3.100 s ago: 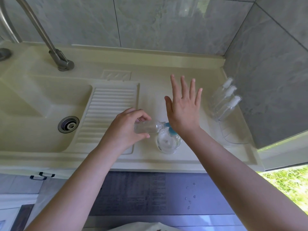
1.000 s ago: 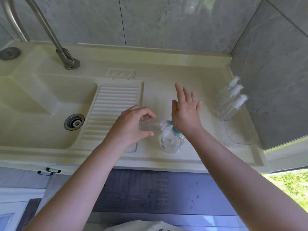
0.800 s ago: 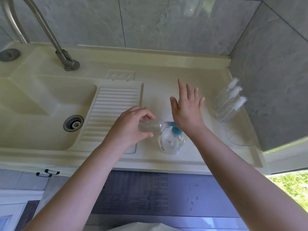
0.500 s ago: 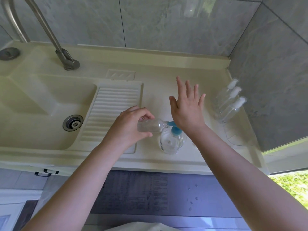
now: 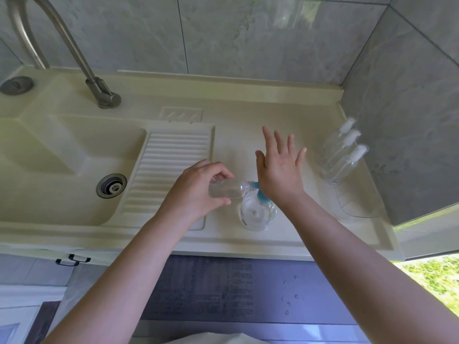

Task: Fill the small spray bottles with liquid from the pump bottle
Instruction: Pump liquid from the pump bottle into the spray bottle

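My left hand [image 5: 196,192] grips a small clear bottle [image 5: 227,189] without its cap, held on its side with the mouth against the blue nozzle [image 5: 258,191] of the pump bottle. The clear pump bottle [image 5: 257,212] stands on the cream counter near the front edge. My right hand [image 5: 279,170] lies over the pump head with straight, spread fingers, the heel of the palm on the pump. The pump head itself is hidden under the palm. Three small capped spray bottles [image 5: 344,155] lean in a row at the right wall.
A cream sink basin [image 5: 62,165] with a drain [image 5: 111,185] and ribbed washboard [image 5: 166,167] fills the left. A metal tap [image 5: 99,90] rises at the back. A clear plastic tray [image 5: 357,207] lies under the spray bottles by the grey tiled wall.
My right hand dipped onto the pump a second ago, then rose with fingers spread, and stays over it. The left hand keeps the small bottle at the nozzle.
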A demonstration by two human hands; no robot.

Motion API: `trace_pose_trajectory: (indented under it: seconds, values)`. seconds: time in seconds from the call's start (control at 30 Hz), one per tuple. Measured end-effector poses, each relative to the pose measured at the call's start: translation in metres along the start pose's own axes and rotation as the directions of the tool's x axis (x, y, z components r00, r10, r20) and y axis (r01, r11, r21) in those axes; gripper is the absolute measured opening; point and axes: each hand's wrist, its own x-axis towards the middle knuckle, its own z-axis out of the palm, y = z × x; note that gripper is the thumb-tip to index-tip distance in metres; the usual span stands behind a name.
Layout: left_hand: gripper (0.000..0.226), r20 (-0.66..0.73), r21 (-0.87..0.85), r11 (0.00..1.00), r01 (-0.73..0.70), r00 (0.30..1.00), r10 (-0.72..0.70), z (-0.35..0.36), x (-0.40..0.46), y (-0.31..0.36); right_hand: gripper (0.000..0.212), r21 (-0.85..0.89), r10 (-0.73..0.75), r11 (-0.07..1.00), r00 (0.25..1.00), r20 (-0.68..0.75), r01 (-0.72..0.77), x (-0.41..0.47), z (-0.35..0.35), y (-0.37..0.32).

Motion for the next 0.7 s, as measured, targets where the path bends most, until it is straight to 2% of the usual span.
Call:
trace_pose_trajectory:
  seconds: [0.17, 0.3, 0.43, 0.6, 0.7]
  values:
    - [0.045, 0.0, -0.006, 1.0, 0.004, 1.0, -0.004, -0.001, 0.0, 0.001, 0.058, -0.017, -0.02, 1.0, 1.0, -0.009, 0.02, 0.006, -0.008, 0.0]
    - [0.046, 0.012, 0.002, 1.0, 0.001, 1.0, -0.001, 0.0, 0.0, 0.003, 0.055, 0.022, 0.055, 0.998, 0.991, 0.121, -0.058, 0.001, 0.002, 0.005]
    - [0.046, 0.008, 0.008, 1.0, 0.003, 1.0, -0.004, 0.0, 0.0, 0.002, 0.058, -0.015, 0.032, 0.999, 0.999, 0.015, -0.032, 0.004, -0.006, 0.005]
    - [0.046, 0.006, 0.013, 1.0, 0.006, 1.0, -0.006, -0.001, 0.0, 0.003, 0.054, 0.001, -0.006, 1.0, 0.999, 0.052, 0.005, 0.001, 0.0, 0.006]
    - [0.046, 0.007, 0.02, 1.0, 0.003, 1.0, -0.003, -0.002, -0.001, 0.004, 0.058, -0.063, -0.07, 0.996, 0.997, -0.027, 0.068, 0.006, -0.007, 0.006]
